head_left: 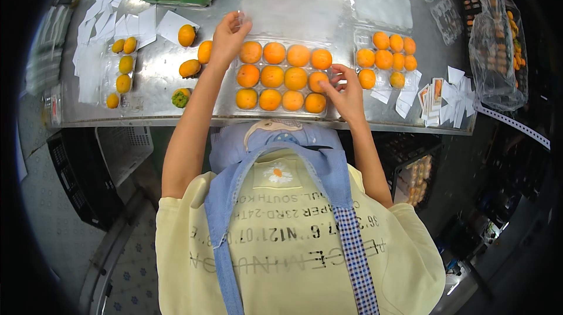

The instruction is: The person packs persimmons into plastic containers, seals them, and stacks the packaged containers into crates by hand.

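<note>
Left hand [227, 36], at far left corner of fruit tray [281, 114]: fingers pinched on clear lid [293, 1]. Right hand [347, 95], at tray's right edge: fingers half-curled; grip cannot be determined.

Yellow shirt [293, 250], printed "SOUTH KO", "23RD-24TH", "N121", upside down

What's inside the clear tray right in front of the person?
In the clear tray sit twelve orange fruits, three rows of four. The right hand hides part of one. I can't see what's under the fruits because they cover it.
</note>
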`<state>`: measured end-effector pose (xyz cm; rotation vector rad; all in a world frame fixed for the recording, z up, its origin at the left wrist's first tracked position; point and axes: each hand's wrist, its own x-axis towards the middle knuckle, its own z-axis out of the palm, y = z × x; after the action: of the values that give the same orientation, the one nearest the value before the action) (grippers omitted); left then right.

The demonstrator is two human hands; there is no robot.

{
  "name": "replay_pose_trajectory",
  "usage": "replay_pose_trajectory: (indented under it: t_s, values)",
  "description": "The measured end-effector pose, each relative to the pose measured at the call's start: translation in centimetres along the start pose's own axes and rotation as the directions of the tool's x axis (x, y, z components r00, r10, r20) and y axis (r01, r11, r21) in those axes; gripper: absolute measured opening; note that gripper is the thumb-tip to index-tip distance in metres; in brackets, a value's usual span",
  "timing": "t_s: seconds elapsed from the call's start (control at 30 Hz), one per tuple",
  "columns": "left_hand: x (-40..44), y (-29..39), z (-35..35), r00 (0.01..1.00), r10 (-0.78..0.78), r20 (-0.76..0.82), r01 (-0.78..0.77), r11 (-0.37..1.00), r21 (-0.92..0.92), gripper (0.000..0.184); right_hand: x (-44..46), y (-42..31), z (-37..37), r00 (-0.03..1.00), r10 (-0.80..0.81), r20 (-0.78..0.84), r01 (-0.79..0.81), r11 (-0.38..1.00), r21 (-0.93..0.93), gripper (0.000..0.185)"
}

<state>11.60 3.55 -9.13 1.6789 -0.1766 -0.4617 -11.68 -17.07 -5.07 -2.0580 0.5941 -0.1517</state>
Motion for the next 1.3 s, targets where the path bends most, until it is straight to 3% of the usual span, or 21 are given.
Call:
replay_pose_trajectory:
  t_s: [0.07, 0.13, 0.17, 0.2, 0.3, 0.37, 0.47, 0.57, 0.67, 0.77, 0.83, 1.03, 1.13, 1.23, 1.3]
  values:
    - [-1.0, 0.2, -0.4, 0.994, 0.093, 0.063, -0.089, 0.994, -0.059, 0.047, 0.1, 1.6, 0.0, 0.998, -0.030, -0.050, 0.036, 0.991, 0.125, 0.035]
    - [-2.3, 0.0, -1.5, 0.986, 0.127, 0.106, -0.136, 0.988, 0.080, 0.054, 0.2, 2.1, -0.7, 0.998, 0.020, -0.052, -0.012, 0.987, 0.159, 0.026]
    - [-3.1, -0.1, -2.0, 0.981, 0.141, 0.130, -0.160, 0.976, 0.147, 0.058, 0.1, 2.1, -1.0, 0.997, 0.050, -0.061, -0.031, 0.961, 0.275, 0.028]
    - [-4.2, 0.1, -2.3, 0.993, 0.047, 0.105, -0.079, 0.941, 0.329, 0.064, 0.0, 1.9, -1.3, 0.995, 0.080, -0.066, -0.049, 0.921, 0.387, 0.031]
    - [-6.6, 3.2, -3.0, 0.906, 0.331, 0.264, -0.399, 0.875, 0.275, 0.066, -0.6, 1.3, -1.8, 0.981, 0.171, -0.089, -0.094, 0.829, 0.551, 0.046]
    - [-8.1, 3.4, -3.5, 0.883, 0.356, 0.306, -0.457, 0.803, 0.383, 0.068, -1.3, 1.0, -2.0, 0.968, 0.239, -0.078, -0.138, 0.763, 0.631, 0.048]
    - [-9.6, 3.3, -5.3, 0.829, 0.326, 0.454, -0.551, 0.609, 0.570, 0.071, -2.6, 1.6, -2.0, 0.967, 0.254, 0.021, -0.226, 0.815, 0.533, 0.051]
    - [-11.0, 3.4, -5.8, 0.795, 0.280, 0.538, -0.601, 0.476, 0.642, 0.070, -4.0, 3.0, -1.5, 0.949, 0.293, 0.119, -0.315, 0.857, 0.408, 0.049]
    - [-11.9, 2.4, -5.6, 0.822, 0.261, 0.506, -0.563, 0.504, 0.655, 0.073, -5.4, 3.9, -1.3, 0.900, 0.373, 0.226, -0.423, 0.873, 0.244, 0.044]
    - [-12.8, 2.2, -5.3, 0.840, 0.265, 0.473, -0.537, 0.522, 0.662, 0.072, -6.2, 3.9, -1.2, 0.849, 0.425, 0.314, -0.509, 0.819, 0.265, 0.042]
    - [-13.2, 2.2, -4.8, 0.854, 0.275, 0.442, -0.517, 0.551, 0.655, 0.070, -6.2, 4.3, -1.3, 0.862, 0.381, 0.334, -0.483, 0.817, 0.314, 0.038]
    - [-15.0, 1.8, -3.6, 0.932, 0.250, 0.264, -0.358, 0.753, 0.553, 0.063, -5.8, 4.7, -0.9, 0.890, 0.304, 0.339, -0.401, 0.877, 0.265, 0.034]
    - [-16.4, 0.5, -3.7, 0.997, 0.052, 0.064, -0.071, 0.937, 0.342, 0.056, -5.8, 4.4, -0.6, 0.884, 0.328, 0.333, -0.431, 0.848, 0.308, 0.034]
    - [-16.7, 0.4, -4.2, 0.897, -0.430, 0.104, 0.419, 0.901, 0.112, 0.051, -6.0, 4.6, -0.2, 0.890, 0.343, 0.300, -0.445, 0.794, 0.413, 0.032]
    - [-16.8, 0.7, -3.9, 0.877, -0.460, 0.141, 0.461, 0.887, 0.026, 0.051, -6.0, 4.3, -0.3, 0.890, 0.346, 0.297, -0.452, 0.759, 0.469, 0.032]
